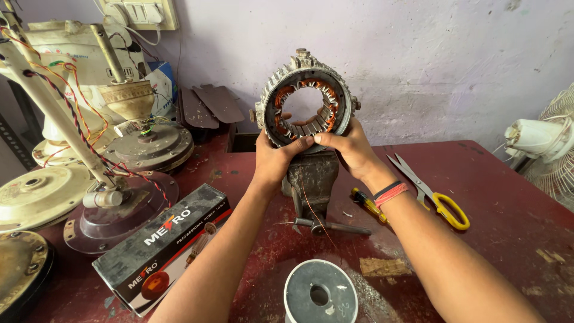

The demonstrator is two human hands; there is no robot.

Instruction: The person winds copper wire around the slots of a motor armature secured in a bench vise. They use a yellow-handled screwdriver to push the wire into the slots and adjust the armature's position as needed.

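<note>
Both our left hand [273, 160] and right hand [350, 149] grip the round grey metal motor stator [306, 98], wound with copper wire, fingers closed on its lower rim above the dark bench vise [312, 179].

Grey metal, copper orange, dark red bench

I see a dull grey motor ring [306, 98] with orange-copper windings, over a maroon table [496, 197]. The scissors [431, 192] have yellow handles, the screwdriver [368, 204] is yellow and black, the box [162, 246] black with red and white, the spool [320, 292] grey, and the wall [430, 54] pale lilac.
</note>
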